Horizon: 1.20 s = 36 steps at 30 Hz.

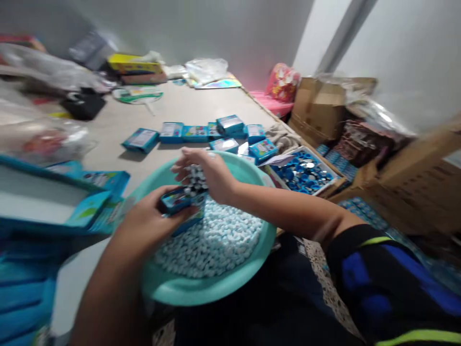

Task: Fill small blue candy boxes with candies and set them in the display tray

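A round turquoise basin [268,240] sits in front of me, filled with small white bead-like pieces [230,230]. Over it, my left hand [151,211] grips a small blue printed box [175,201], its fingers wrapped round the sides. My right hand [212,175] is cupped just above and beside the box, and a handful of white beads with dark gaps between them [196,180] lies between its palm and the box. The box's opening is partly hidden by the fingers and beads. Some blur softens the hands' edges.
Several blue boxes [194,133] lie on the table behind the basin. At right stand a tray of blue and silver round pieces [304,172] and cardboard cartons [324,105]. Flat blue cartons [104,180] and plastic bags [46,134] are at left, a yellow box [133,62] at the back.
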Available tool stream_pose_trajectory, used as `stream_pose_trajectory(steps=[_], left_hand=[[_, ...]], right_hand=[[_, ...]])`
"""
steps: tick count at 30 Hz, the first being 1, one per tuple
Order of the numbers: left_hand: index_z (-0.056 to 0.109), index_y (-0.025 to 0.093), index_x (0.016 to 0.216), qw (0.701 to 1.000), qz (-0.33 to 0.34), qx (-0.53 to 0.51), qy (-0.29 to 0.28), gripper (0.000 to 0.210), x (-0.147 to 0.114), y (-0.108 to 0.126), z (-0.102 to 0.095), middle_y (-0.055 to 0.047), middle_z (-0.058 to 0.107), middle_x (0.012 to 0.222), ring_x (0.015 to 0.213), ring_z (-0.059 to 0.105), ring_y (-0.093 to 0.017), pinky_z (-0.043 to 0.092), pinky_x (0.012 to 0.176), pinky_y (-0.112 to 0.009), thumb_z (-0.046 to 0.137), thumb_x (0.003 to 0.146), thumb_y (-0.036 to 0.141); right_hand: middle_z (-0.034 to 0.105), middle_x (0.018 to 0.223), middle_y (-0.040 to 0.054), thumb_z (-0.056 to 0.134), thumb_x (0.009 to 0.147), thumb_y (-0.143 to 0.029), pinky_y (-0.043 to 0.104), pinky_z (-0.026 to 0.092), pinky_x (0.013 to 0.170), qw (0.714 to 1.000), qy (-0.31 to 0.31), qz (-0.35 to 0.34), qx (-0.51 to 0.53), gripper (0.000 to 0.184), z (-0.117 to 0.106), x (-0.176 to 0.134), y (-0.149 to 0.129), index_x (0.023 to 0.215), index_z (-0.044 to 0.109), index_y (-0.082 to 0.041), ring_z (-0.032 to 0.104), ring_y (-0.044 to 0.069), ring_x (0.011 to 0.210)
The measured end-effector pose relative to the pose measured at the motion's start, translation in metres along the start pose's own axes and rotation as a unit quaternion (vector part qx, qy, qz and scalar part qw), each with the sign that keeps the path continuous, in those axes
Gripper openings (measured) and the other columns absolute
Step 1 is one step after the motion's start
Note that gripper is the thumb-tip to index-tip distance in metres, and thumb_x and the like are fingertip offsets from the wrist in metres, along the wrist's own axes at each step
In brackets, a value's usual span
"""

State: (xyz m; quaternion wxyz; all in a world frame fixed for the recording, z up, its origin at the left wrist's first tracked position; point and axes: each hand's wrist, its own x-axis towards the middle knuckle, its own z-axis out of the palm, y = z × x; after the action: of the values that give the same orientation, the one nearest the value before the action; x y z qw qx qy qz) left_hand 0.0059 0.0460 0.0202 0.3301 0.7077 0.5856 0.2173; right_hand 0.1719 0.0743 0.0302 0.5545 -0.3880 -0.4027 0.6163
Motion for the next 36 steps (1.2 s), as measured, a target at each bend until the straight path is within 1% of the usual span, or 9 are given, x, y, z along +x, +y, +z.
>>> stream_pose_trajectory(steps=[3,9,15,21,24,28,32,34,36], left_hand=[[0.071,0.022,0.119,0.999,0.028,-0.027,0.009,0.056,-0.003,-0.006,0.002,-0.006,0.077,0.104,0.09,0.07,-0.027,0.054,0.078,-0.036,0.079,0.071,0.051],[0.071,0.023,0.119,0.987,0.153,0.01,0.044,0.051,-0.011,-0.005,0.004,-0.009,0.074,0.115,0.107,0.068,-0.031,0.053,0.098,-0.042,0.075,0.077,0.053],[0.07,0.02,0.115,0.981,0.178,0.05,0.067,0.048,-0.013,-0.002,0.007,-0.011,0.072,0.111,0.112,0.066,-0.034,0.051,0.101,-0.043,0.072,0.081,0.053],[0.075,0.025,0.115,0.99,0.125,-0.022,0.069,0.048,-0.004,-0.009,0.005,-0.005,0.075,0.102,0.097,0.07,-0.029,0.056,0.089,-0.038,0.08,0.074,0.05],[0.077,0.023,0.114,0.989,0.12,-0.049,0.071,0.051,0.001,-0.011,0.004,-0.006,0.077,0.102,0.096,0.07,-0.029,0.057,0.085,-0.036,0.082,0.07,0.049],[0.08,0.023,0.11,0.995,0.073,-0.059,0.039,0.052,0.004,-0.01,0.003,-0.005,0.078,0.087,0.08,0.071,-0.027,0.057,0.073,-0.034,0.083,0.067,0.051],[0.078,0.025,0.115,0.99,0.117,-0.026,0.077,0.051,-0.002,-0.01,0.004,-0.006,0.079,0.1,0.09,0.072,-0.029,0.058,0.079,-0.036,0.079,0.072,0.053],[0.077,0.025,0.117,0.986,0.145,-0.024,0.075,0.049,-0.004,-0.012,0.005,-0.007,0.079,0.107,0.096,0.072,-0.03,0.057,0.082,-0.037,0.078,0.075,0.052],[0.077,0.026,0.116,0.988,0.138,-0.034,0.062,0.049,-0.003,-0.013,0.006,-0.007,0.079,0.105,0.093,0.072,-0.029,0.057,0.079,-0.037,0.078,0.075,0.053]], right_hand=[[0.068,0.081,0.0037,0.076,0.07,-0.062,0.033,0.057,0.074,0.999,-0.019,-0.001,0.042,0.041,-0.001,0.0,0.01,0.076,0.065,-0.023,0.065,0.018,0.077],[0.065,0.079,0.0032,0.069,0.076,-0.06,0.034,0.055,0.073,0.999,-0.012,-0.042,-0.01,0.037,0.002,-0.016,0.01,0.074,0.063,-0.023,0.066,0.021,0.083],[0.062,0.078,0.0021,0.066,0.08,-0.061,0.033,0.054,0.068,0.995,0.002,-0.09,-0.036,0.039,0.006,-0.012,0.014,0.073,0.059,-0.024,0.064,0.019,0.079],[0.056,0.072,0.0013,0.061,0.083,-0.058,0.036,0.055,0.072,0.993,0.0,-0.113,-0.046,0.037,0.003,-0.003,0.023,0.068,0.055,-0.025,0.063,0.019,0.077],[0.055,0.073,0.0022,0.061,0.081,-0.064,0.037,0.055,0.072,0.993,0.0,-0.111,-0.044,0.041,0.002,-0.001,0.023,0.07,0.056,-0.025,0.063,0.021,0.081],[0.058,0.076,0.0029,0.061,0.079,-0.071,0.037,0.056,0.075,0.995,0.002,-0.083,-0.062,0.047,0.003,0.001,0.024,0.073,0.054,-0.024,0.063,0.021,0.081],[0.06,0.085,0.0042,0.059,0.082,-0.07,0.038,0.058,0.081,0.994,-0.008,-0.084,-0.075,0.047,0.003,-0.004,0.026,0.082,0.058,-0.023,0.067,0.023,0.091],[0.061,0.09,0.0065,0.058,0.083,-0.071,0.039,0.059,0.082,0.991,-0.006,-0.071,-0.111,0.048,0.001,-0.009,0.024,0.088,0.063,-0.023,0.067,0.027,0.103],[0.062,0.095,0.0083,0.057,0.084,-0.073,0.041,0.059,0.083,0.988,-0.016,-0.057,-0.141,0.051,-0.003,-0.012,0.02,0.095,0.067,-0.024,0.065,0.031,0.111]])
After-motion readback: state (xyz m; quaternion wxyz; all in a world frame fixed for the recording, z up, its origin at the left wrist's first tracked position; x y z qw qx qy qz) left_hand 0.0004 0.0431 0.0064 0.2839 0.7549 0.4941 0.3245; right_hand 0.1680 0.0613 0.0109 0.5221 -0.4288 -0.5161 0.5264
